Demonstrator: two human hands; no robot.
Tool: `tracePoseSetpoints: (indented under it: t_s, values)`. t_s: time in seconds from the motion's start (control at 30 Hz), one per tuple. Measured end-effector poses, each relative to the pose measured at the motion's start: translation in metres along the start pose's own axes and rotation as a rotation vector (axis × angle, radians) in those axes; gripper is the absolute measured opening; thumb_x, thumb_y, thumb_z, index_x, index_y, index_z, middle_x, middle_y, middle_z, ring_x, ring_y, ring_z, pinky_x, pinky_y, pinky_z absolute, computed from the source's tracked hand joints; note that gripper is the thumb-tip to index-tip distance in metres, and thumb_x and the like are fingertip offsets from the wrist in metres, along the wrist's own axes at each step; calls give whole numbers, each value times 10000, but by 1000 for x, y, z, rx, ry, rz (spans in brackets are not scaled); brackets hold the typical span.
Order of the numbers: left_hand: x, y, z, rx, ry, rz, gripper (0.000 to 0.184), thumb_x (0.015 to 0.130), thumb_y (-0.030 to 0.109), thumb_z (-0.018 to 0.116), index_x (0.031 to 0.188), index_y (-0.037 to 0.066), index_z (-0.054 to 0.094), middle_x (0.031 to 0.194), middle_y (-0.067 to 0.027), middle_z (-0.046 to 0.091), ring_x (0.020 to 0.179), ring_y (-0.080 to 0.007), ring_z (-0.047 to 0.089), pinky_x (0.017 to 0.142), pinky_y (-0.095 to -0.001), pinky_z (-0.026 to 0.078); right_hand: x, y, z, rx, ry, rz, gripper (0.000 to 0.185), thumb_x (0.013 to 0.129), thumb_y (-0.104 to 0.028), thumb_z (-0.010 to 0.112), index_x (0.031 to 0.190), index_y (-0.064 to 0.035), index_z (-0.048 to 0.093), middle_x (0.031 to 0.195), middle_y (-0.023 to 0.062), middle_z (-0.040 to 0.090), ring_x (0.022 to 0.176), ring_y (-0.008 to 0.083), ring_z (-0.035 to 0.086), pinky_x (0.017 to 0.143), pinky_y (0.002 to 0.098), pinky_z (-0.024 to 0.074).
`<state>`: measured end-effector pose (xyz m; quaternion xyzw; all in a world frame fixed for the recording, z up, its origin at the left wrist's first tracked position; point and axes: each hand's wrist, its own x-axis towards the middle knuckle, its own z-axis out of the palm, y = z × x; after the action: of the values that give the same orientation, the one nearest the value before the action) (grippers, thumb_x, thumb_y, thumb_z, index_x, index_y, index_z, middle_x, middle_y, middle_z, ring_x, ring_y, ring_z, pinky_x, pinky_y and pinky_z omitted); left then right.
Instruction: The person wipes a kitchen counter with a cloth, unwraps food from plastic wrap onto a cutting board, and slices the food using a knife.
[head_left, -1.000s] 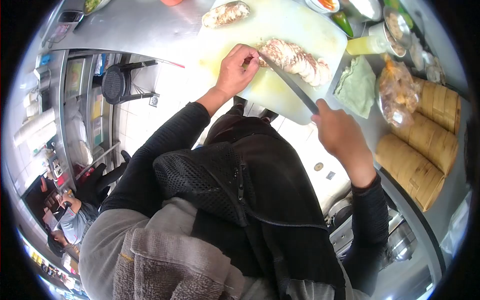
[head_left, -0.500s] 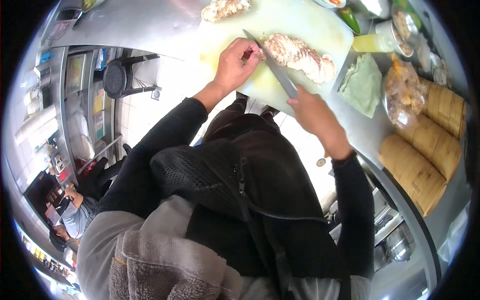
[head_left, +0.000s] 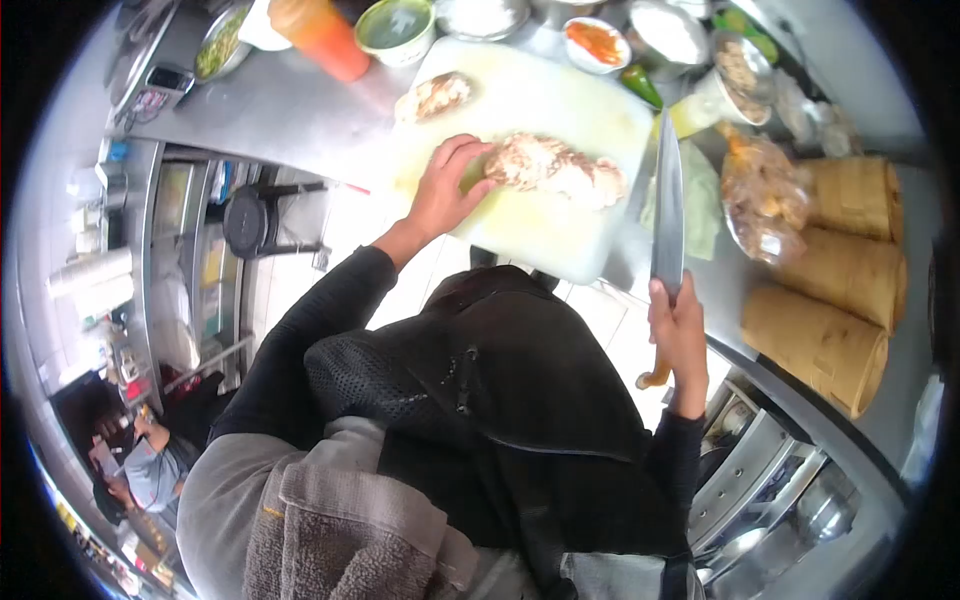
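A light cutting board point(head_left: 560, 240) lies on the metal counter with a row of sliced, browned meat point(head_left: 550, 170) on it. At the row's left end is my left hand point(head_left: 445, 190), its fingers and thumb apart and the tips at the meat. Off the board's right side, my right hand point(head_left: 680, 330) is wrapped around the handle of a long kitchen knife point(head_left: 668, 210), the blade pointing away from me over a green cloth point(head_left: 703, 215). A second piece of browned meat point(head_left: 437, 97) rests at the board's upper left.
Behind the board stand an orange squeeze bottle point(head_left: 325, 40), a green-rimmed tub point(head_left: 396, 30) and a bowl of orange-red food point(head_left: 597, 46). At right are a filled plastic bag point(head_left: 765, 195) and tan bamboo-like cylinders point(head_left: 815, 340). A black stool point(head_left: 250, 222) and another person point(head_left: 160, 465) are at left.
My right hand has lifted the knife off the meat and carried it right, past the board. My left hand has opened from a pinch at the meat's end. The view has shifted.
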<state>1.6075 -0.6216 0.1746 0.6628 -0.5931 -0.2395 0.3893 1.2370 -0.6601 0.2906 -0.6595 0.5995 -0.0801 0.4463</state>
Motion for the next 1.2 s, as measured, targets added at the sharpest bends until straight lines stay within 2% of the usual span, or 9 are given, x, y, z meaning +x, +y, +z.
tracePoseSetpoints:
  t_s: [0.1, 0.2, 0.33, 0.43, 0.53, 0.6, 0.73, 0.97, 1.2]
  values:
    - [14, 17, 19, 124, -51, 79, 792, 790, 393, 815, 1459, 145, 470, 1524, -156, 366, 1428, -384, 321, 1168, -514, 303, -30, 41, -3, 65, 90, 46, 301, 1015, -295, 573, 1121, -19, 515, 674, 31, 550, 528, 110, 527, 469, 277, 445]
    - [24, 19, 52, 460, -132, 276, 905, 777, 565, 777, 1515, 187, 414, 1567, -198, 322, 1440, -490, 257, 1197, -552, 235, -46, 71, 0, 105, 140, 43, 253, 1022, -265, 556, 1122, -36, 511, 746, 54, 574, 553, 114, 534, 503, 278, 457]
    - [34, 15, 61, 508, -58, 257, 926, 776, 650, 734, 1512, 188, 416, 1536, -204, 369, 1443, -484, 258, 1186, -597, 209, -52, 68, 0, 203, 90, 82, 220, 1033, -268, 547, 1093, -57, 531, 717, 38, 542, 542, 105, 516, 491, 274, 448]
    - [38, 30, 26, 493, 50, 249, 905, 790, 630, 735, 1504, 171, 421, 1523, -194, 384, 1441, -450, 284, 1171, -626, 202, -53, 71, -8, 200, 42, 22, 220, 1047, -284, 540, 1111, -74, 548, 695, 54, 603, 514, 105, 544, 491, 295, 441]
    - [76, -18, -22, 631, 205, 85, 981, 736, 400, 820, 1556, 193, 323, 1529, -197, 389, 1438, -400, 326, 1142, -595, 269, -42, 68, -14, 32, -108, -66, 239, 1026, -298, 567, 1089, -67, 581, 697, 147, 639, 582, 294, 630, 557, 391, 486]
    - [90, -26, -58, 588, -87, -101, 925, 753, 350, 797, 1543, 189, 343, 1447, -175, 508, 1304, -364, 515, 1058, -504, 429, -26, 51, -10, -187, -225, -260, 222, 993, -277, 583, 1051, -63, 592, 744, 251, 637, 768, 478, 641, 672, 525, 498]
    - [92, -47, -75, 613, -129, -50, 724, 788, 297, 761, 1440, 161, 476, 1292, -165, 619, 1176, -347, 606, 979, -427, 494, 26, 31, 49, -384, -308, -607, 211, 999, -251, 528, 1099, -70, 571, 818, 261, 667, 803, 491, 628, 717, 588, 473]
    - [21, 5, -99, 332, -72, -211, 566, 743, 156, 804, 1235, 125, 527, 1178, -163, 651, 1099, -374, 628, 926, -463, 497, 88, -9, 92, -426, -289, -583, 230, 994, -198, 501, 1075, 7, 568, 866, 291, 674, 833, 487, 659, 761, 584, 509]
    - [-22, 9, -55, 399, -175, 280, 466, 784, 210, 805, 1163, 126, 547, 1160, -110, 631, 1130, -332, 591, 966, -433, 454, 82, -48, 86, -343, -479, -355, 259, 1003, -214, 496, 1094, 20, 557, 910, 311, 670, 909, 491, 650, 804, 587, 487]
